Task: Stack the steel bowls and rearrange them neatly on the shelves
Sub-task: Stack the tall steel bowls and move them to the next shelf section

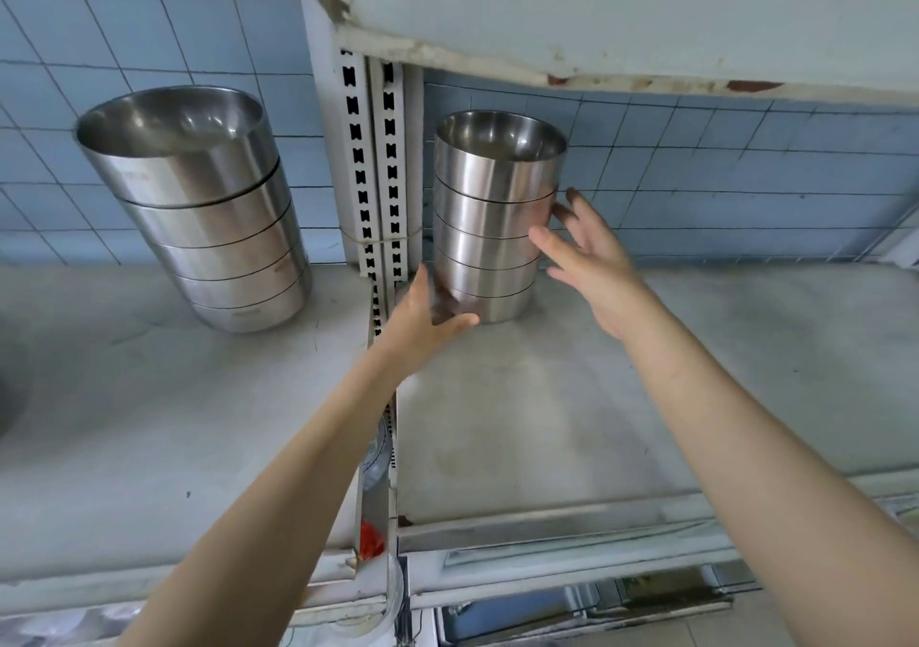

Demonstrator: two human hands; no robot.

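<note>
From my feed, the right stack of bowls (pixel 497 213) stands upright on the shelf (pixel 572 397), just past centre at 12 o'clock and close to the blue tiled wall (pixel 721 159). I count five steel bowls nested in it by the seams. My left hand (pixel 427 313) holds the stack's base from its 8 o'clock side. The thumb is curled across the front of the lowest bowl, and the fingers are hidden behind the steel. My right hand (pixel 592 258) is wide, with its fingers spread and fairly straight at the stack's 3 o'clock side. The fingertips (pixel 542 237) lie right at the metal, though the blur keeps me from telling whether they touch.

At 10 o'clock in view, well apart from both hands, the left stack of bowls (pixel 194 208) sits on the neighbouring shelf board, also about five deep. A slotted white post (pixel 373 163) rises between the two stacks. Another shelf (pixel 621 14) hangs overhead at 1 o'clock.
</note>
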